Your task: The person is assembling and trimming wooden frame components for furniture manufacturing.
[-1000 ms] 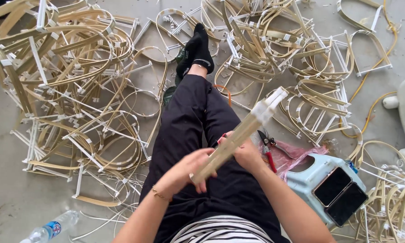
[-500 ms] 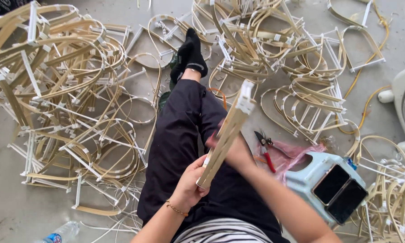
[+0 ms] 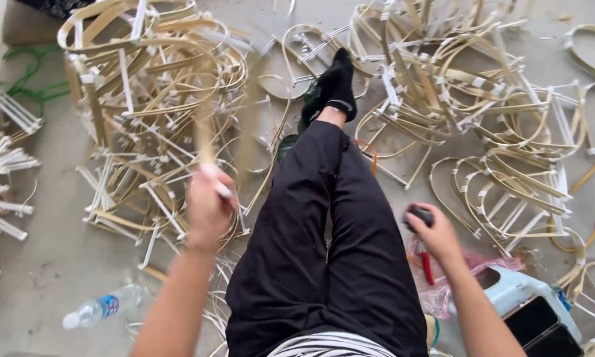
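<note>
I sit on the floor with my legs in black trousers (image 3: 324,238) stretched forward. My left hand (image 3: 207,206) is out to the left, shut on a bundle of thin bamboo strips (image 3: 205,142) that points up and is blurred by motion over the left pile. My right hand (image 3: 431,233) reaches down at my right side and closes on red-handled pliers (image 3: 424,254) lying next to a pink plastic bag (image 3: 443,291).
Heaps of bent bamboo frames (image 3: 145,99) cover the floor on the left and more frames (image 3: 496,145) on the right. A plastic water bottle (image 3: 102,307) lies at lower left. A pale blue stool (image 3: 525,294) with a dark phone (image 3: 539,324) sits at lower right.
My hands have come apart. The left swung the strip bundle out to the left over the pile, and the right let go of it and dropped to the pliers on the floor.
</note>
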